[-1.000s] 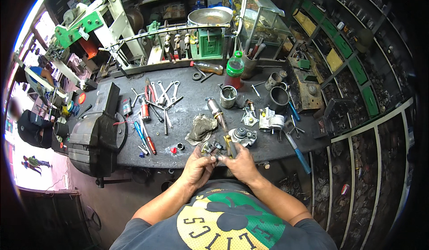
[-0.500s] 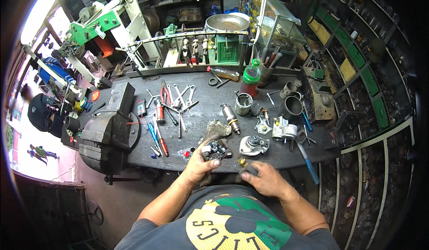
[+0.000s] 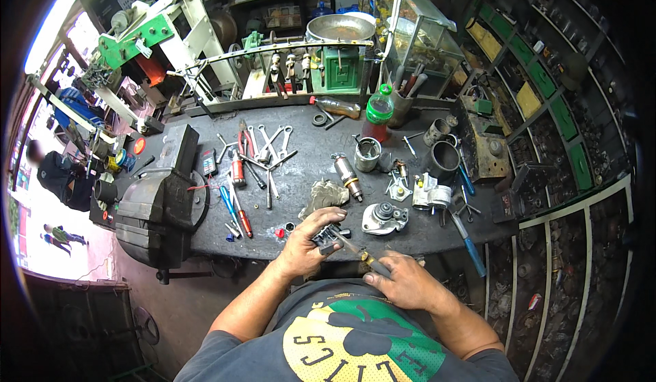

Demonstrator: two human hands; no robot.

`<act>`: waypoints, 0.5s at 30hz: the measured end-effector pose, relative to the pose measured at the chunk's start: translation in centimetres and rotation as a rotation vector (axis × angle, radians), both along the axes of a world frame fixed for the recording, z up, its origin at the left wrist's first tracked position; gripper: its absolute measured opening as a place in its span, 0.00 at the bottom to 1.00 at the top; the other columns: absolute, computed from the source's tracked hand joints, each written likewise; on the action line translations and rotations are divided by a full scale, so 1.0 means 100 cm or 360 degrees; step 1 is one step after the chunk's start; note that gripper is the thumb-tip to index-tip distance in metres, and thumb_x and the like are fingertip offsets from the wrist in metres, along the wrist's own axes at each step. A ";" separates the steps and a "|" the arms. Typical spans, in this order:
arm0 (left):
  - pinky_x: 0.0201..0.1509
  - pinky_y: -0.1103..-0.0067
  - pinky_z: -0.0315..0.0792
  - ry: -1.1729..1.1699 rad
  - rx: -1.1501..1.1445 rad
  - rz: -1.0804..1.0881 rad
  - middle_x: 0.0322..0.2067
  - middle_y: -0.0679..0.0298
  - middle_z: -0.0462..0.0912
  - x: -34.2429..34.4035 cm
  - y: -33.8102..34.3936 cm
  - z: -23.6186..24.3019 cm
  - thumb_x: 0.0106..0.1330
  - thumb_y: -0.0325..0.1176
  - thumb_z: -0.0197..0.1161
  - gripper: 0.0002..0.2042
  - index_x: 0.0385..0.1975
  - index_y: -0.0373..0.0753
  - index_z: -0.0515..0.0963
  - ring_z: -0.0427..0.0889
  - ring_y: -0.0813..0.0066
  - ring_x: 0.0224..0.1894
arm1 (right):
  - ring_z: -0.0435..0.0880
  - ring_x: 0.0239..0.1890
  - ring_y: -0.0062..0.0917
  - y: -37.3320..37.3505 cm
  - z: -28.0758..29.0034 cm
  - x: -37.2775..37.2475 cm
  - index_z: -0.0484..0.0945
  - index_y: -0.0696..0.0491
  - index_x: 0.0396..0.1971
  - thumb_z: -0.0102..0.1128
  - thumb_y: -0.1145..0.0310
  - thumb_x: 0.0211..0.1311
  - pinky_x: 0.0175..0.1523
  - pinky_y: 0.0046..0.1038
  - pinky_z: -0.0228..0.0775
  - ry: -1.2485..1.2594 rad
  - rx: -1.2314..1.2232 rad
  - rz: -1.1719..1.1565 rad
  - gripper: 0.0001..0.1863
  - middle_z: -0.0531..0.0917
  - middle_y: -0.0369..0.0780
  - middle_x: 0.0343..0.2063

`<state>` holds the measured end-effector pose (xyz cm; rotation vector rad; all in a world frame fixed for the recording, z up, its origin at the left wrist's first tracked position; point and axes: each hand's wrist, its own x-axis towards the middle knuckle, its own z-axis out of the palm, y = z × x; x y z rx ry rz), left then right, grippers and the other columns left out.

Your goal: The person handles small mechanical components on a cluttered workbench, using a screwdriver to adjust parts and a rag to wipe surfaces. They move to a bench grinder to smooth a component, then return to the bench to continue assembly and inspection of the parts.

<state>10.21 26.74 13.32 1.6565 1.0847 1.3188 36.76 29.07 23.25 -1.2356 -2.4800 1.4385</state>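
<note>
At the bench's front edge, my left hand (image 3: pixel 307 247) is closed around a small dark-and-silver metal part (image 3: pixel 326 238), mostly hidden by the fingers. My right hand (image 3: pixel 404 281) grips a hand tool (image 3: pixel 370 260) with a dark handle, a yellow collar and a narrow shaft. The shaft slants up to the left and its far end meets the metal part between my left fingers. Just beyond the hands lie a crumpled grey glove or rag (image 3: pixel 324 196), a cast metal housing (image 3: pixel 384 219) and a cylindrical armature-like part (image 3: pixel 348 178).
A big bench vise (image 3: pixel 154 208) stands at left. Wrenches (image 3: pixel 273 143), pliers (image 3: pixel 244 139) and screwdrivers (image 3: pixel 243 223) lie in the middle. A green-capped bottle (image 3: pixel 378 114), a metal cup (image 3: pixel 367 155) and a blue-handled tool (image 3: pixel 471 249) are to the right.
My right hand has brought the tool left, so its shaft now reaches the metal part. My left hand has turned, its fingers now over the part.
</note>
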 end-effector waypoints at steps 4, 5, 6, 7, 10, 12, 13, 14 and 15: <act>0.72 0.63 0.70 0.0066 0.0062 -0.0120 0.63 0.52 0.79 -0.008 0.008 0.009 0.61 0.31 0.76 0.29 0.64 0.41 0.77 0.77 0.53 0.68 | 0.84 0.46 0.53 -0.002 0.011 0.000 0.82 0.64 0.41 0.66 0.57 0.71 0.53 0.46 0.76 0.0197 -0.0462 -0.0180 0.21 0.83 0.55 0.40; 0.72 0.63 0.70 0.0067 0.0083 -0.0143 0.63 0.52 0.79 -0.009 0.011 0.010 0.62 0.32 0.76 0.29 0.65 0.42 0.77 0.77 0.53 0.68 | 0.84 0.46 0.52 -0.002 0.010 0.000 0.82 0.64 0.41 0.67 0.57 0.71 0.52 0.45 0.76 0.0175 -0.0396 -0.0171 0.21 0.83 0.55 0.40; 0.72 0.63 0.70 0.0113 0.0067 -0.0137 0.63 0.52 0.79 -0.009 0.013 0.013 0.62 0.32 0.76 0.29 0.65 0.42 0.77 0.77 0.53 0.67 | 0.84 0.46 0.51 -0.004 0.009 0.001 0.82 0.65 0.40 0.67 0.57 0.71 0.52 0.44 0.76 0.0154 -0.0331 -0.0161 0.21 0.83 0.55 0.40; 0.71 0.63 0.70 0.0158 0.0050 -0.0130 0.63 0.53 0.79 -0.008 0.014 0.017 0.62 0.33 0.76 0.29 0.65 0.42 0.77 0.77 0.52 0.67 | 0.84 0.45 0.51 -0.004 0.008 0.001 0.82 0.65 0.40 0.67 0.57 0.71 0.51 0.44 0.76 0.0132 -0.0265 -0.0152 0.21 0.82 0.55 0.40; 0.71 0.62 0.71 0.0227 0.0040 -0.0105 0.62 0.53 0.79 -0.011 0.014 0.023 0.63 0.35 0.76 0.29 0.65 0.43 0.77 0.77 0.52 0.67 | 0.85 0.44 0.50 -0.010 0.020 -0.004 0.82 0.65 0.41 0.68 0.55 0.70 0.51 0.43 0.76 -0.0068 0.0178 -0.0115 0.22 0.82 0.55 0.40; 0.70 0.62 0.71 0.0212 0.0083 -0.0164 0.62 0.53 0.80 -0.012 0.017 0.025 0.63 0.36 0.76 0.29 0.65 0.43 0.77 0.78 0.51 0.67 | 0.84 0.44 0.50 -0.003 0.020 0.001 0.82 0.64 0.41 0.68 0.55 0.70 0.51 0.43 0.76 0.0011 -0.0082 -0.0107 0.22 0.82 0.55 0.40; 0.70 0.62 0.72 0.0190 0.0115 -0.0216 0.62 0.53 0.80 -0.015 0.018 0.025 0.63 0.36 0.76 0.29 0.65 0.43 0.78 0.78 0.51 0.67 | 0.84 0.44 0.51 0.000 0.021 0.002 0.82 0.64 0.42 0.68 0.55 0.70 0.51 0.44 0.76 0.0051 -0.0213 -0.0101 0.22 0.81 0.55 0.40; 0.70 0.62 0.72 0.0166 0.0145 -0.0265 0.62 0.53 0.80 -0.016 0.019 0.024 0.63 0.36 0.76 0.28 0.65 0.43 0.78 0.78 0.51 0.67 | 0.84 0.44 0.51 0.001 0.024 0.002 0.82 0.63 0.42 0.68 0.55 0.70 0.51 0.44 0.76 0.0047 -0.0260 -0.0107 0.22 0.81 0.55 0.40; 0.70 0.62 0.72 0.0168 0.0160 -0.0274 0.62 0.53 0.80 -0.016 0.020 0.025 0.63 0.36 0.76 0.28 0.65 0.43 0.78 0.78 0.51 0.67 | 0.84 0.44 0.51 0.001 0.028 0.002 0.82 0.63 0.41 0.67 0.55 0.70 0.52 0.44 0.76 0.0042 -0.0308 -0.0113 0.22 0.81 0.55 0.40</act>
